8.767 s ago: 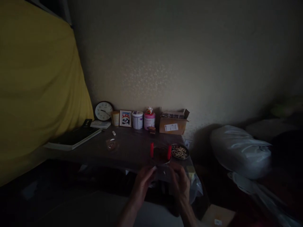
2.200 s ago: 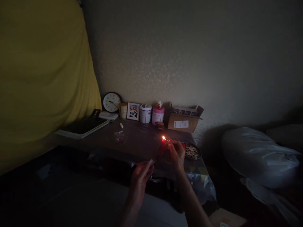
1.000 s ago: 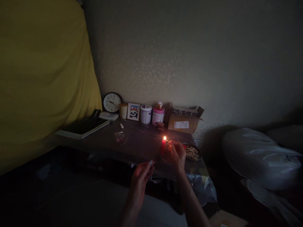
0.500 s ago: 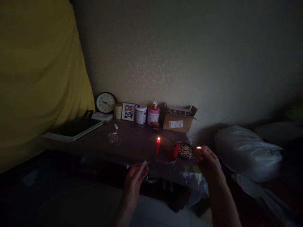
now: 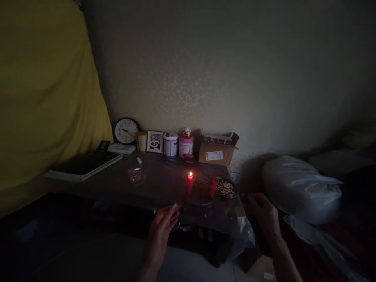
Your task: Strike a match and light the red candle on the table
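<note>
A lit red candle [image 5: 190,183] stands at the left rim of a dark bowl [image 5: 201,194] on the low table [image 5: 164,184]; a second, unlit red candle [image 5: 213,188] stands at the bowl's right rim. Just right of it is a dish of matchsticks [image 5: 225,188]. My left hand [image 5: 162,224] is closed on a small matchbox [image 5: 175,206], in front of the table edge. My right hand [image 5: 262,213] hangs right of the table corner, fingers pinched on a thin dark matchstick with no flame.
Along the wall stand a clock [image 5: 126,131], a panda picture [image 5: 154,141], two tins [image 5: 170,144], and an open cardboard box [image 5: 216,153]. A book [image 5: 84,165] lies at the left under a yellow curtain [image 5: 44,98]. A white plastic bag [image 5: 302,188] sits right of the table.
My right hand lit the left candle with a burning match, then pulled away right and down; the match flame is now out. My left hand kept the matchbox.
</note>
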A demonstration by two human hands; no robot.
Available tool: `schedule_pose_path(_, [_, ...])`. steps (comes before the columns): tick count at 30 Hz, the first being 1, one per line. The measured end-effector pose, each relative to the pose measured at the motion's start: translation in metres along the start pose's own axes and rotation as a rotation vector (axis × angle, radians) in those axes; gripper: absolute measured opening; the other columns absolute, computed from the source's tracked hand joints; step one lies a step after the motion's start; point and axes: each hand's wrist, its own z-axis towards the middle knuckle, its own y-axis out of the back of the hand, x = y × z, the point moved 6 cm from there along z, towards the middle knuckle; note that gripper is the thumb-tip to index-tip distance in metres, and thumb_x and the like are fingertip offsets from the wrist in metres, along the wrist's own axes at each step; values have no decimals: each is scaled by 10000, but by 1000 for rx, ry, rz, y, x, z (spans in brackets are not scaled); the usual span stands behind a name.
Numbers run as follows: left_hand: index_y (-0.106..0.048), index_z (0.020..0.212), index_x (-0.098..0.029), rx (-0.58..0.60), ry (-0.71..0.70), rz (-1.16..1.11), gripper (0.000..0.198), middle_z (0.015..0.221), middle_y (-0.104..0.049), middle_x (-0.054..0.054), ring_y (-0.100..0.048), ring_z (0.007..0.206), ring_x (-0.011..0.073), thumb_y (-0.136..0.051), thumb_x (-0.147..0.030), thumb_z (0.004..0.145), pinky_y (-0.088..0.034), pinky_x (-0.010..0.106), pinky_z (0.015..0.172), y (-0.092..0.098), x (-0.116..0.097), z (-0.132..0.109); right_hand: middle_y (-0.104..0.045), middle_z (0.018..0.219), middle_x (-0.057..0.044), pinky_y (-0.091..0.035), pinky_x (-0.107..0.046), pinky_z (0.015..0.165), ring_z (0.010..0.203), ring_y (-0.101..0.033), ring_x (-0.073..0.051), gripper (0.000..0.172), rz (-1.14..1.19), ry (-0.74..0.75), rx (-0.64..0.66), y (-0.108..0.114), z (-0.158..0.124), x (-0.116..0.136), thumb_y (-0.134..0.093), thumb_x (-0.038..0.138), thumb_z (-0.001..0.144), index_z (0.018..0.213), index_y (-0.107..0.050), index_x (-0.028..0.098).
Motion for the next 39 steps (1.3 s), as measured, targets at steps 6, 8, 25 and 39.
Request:
schedule_pose_path(6, [-643,940,-167,-12,-1,0,346,1069,-660,114,-578,1012,229,-671,-405,690,-406,350,895,-2,-3,1,-632,581,-7,-438,-269,545,563,-568,-165,264,90,-3,40,-35,16,-37,-654,408,615,688,-659,155])
schedule_pose_path(8, [-641,938,-169,-21,5,-1,339,1074,-659,112,-577,1013,226,-670,-401,692,-405,345,894,-1,-3,1,-641,606,-23,-445,-277,549,576,-575,-172,298,86,-1,41,-47,21,-39,-649,425,601,702,-657,144])
schedule_pose_path(25, [-602,891,-155,4,15,-28,260,1083,-657,118,-599,923,180,-642,-354,729,-410,308,835,-3,-9,1,-578,583,15,-416,-228,509,524,-524,-111,292,-22,-111,996,-94,-71,-18,-558,453,768,727,-629,173])
schedule_pose_path(39, [-619,822,-161,24,14,308,256,798,-685,57,-626,801,188,-660,-378,693,-456,283,716,5,13,26,-598,655,20,-457,-214,550,557,-573,-85,144,70,-528,1599,-198,-205,-77,-585,257,808,762,-608,123])
